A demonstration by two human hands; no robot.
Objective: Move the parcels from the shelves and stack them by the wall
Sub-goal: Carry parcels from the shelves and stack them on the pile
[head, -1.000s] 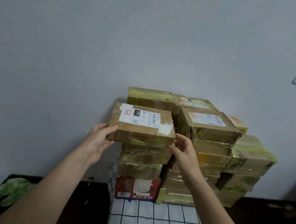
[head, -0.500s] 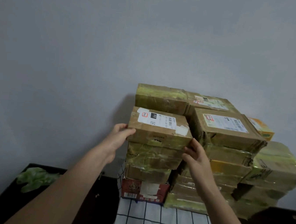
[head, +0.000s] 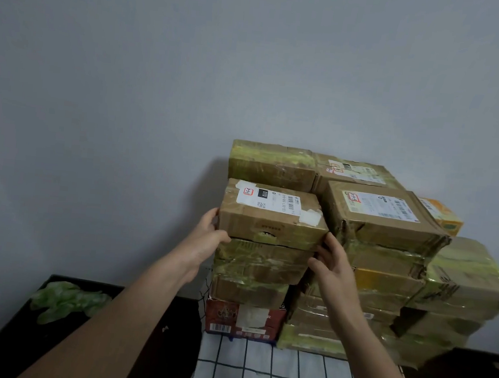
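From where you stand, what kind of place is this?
Likely a parcel storage or sorting corner: taped cardboard parcels with shipping labels stand stacked against a bare grey wall, above a checked cloth.

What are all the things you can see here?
labelled parcel: one, brown with white label, top of the left front column
other parcels: many, exact count hidden, brown with yellow-green tape, stacked against the wall
red box: one, red, bottom of left front column
orange box: one, orange, behind the stack's right top
checked cloth: one, white with dark lines, in front of the stack
crumpled green thing: one, pale green, low left on the dark surface
left hand: one, holds labelled parcel's left end
right hand: one, holds its right end
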